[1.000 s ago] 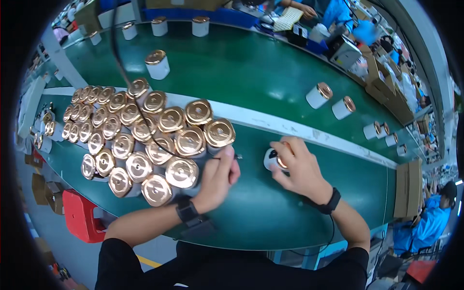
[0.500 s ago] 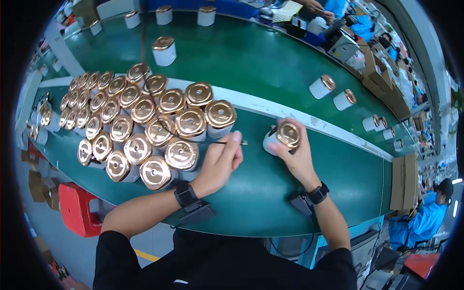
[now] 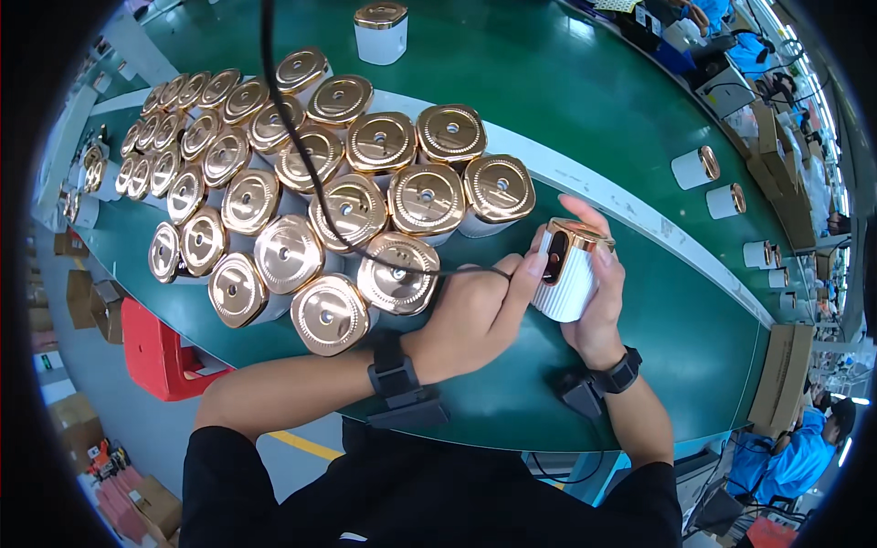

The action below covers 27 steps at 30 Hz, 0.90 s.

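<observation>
My right hand (image 3: 600, 320) is closed around a white ribbed device (image 3: 565, 297) with a gold top, tilted so its black oval panel (image 3: 554, 256) faces left. A thin black cable (image 3: 311, 169) hangs from above and runs into the fingers of my left hand (image 3: 475, 315), which pinch its end close beside the panel. The fingers hide the plug, so I cannot tell whether it is in the device. Left of my hands, rows of similar gold-topped devices (image 3: 426, 196) stand close together on the green table (image 3: 493, 416).
Behind a pale rail (image 3: 630, 205), a green conveyor (image 3: 512, 82) carries a few more devices (image 3: 381, 41). A red stool (image 3: 151, 352) stands at lower left. A cardboard box (image 3: 784, 379) is beside the table's right end, near a seated person in blue (image 3: 795, 452).
My left hand has carried the cable end rightward to the device. My right hand has turned the device so its black panel shows. The view has shifted too.
</observation>
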### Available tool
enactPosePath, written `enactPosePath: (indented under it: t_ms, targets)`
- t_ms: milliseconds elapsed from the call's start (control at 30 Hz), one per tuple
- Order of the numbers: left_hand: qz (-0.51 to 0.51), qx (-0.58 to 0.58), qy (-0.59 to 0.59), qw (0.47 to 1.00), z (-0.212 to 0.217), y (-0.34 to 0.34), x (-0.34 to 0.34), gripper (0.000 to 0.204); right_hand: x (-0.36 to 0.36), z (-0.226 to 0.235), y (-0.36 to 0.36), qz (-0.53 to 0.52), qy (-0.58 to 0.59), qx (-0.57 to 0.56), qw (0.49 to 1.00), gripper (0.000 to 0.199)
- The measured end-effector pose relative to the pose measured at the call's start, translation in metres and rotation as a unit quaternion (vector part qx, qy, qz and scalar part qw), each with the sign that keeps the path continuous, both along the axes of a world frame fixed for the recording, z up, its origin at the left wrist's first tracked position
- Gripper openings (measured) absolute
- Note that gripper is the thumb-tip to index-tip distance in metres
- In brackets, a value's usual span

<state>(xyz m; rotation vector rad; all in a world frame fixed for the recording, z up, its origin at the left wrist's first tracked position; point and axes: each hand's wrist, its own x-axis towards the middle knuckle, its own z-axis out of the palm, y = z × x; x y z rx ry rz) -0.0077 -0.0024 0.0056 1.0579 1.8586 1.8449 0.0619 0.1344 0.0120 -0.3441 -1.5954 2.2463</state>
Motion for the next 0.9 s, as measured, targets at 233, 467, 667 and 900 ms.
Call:
enactPosePath:
  t_ms: [233, 467, 667, 900]
  targets:
    - [-0.029, -0.028, 0.026, 0.999, 0.0, 0.0, -0.001, 0.043, 0.006, 0.002, 0.0, -0.028, -0.042, 0.06, 0.997, 0.056]
    - [-0.049, -0.037, 0.012, 0.998, 0.0, 0.005, -0.005, 0.031, 0.007, 0.002, 0.001, -0.03, -0.082, 0.032, 0.996, 0.044]
    - [-0.038, -0.03, -0.136, 0.99, 0.008, -0.003, -0.005, 0.048, 0.002, 0.009, 0.03, -0.055, -0.04, 0.099, 0.993, 0.034]
    - [-0.033, -0.048, -0.165, 0.985, 0.004, 0.002, -0.004, 0.059, -0.04, 0.015, 0.188, -0.297, -0.024, 0.492, 0.818, 0.038]
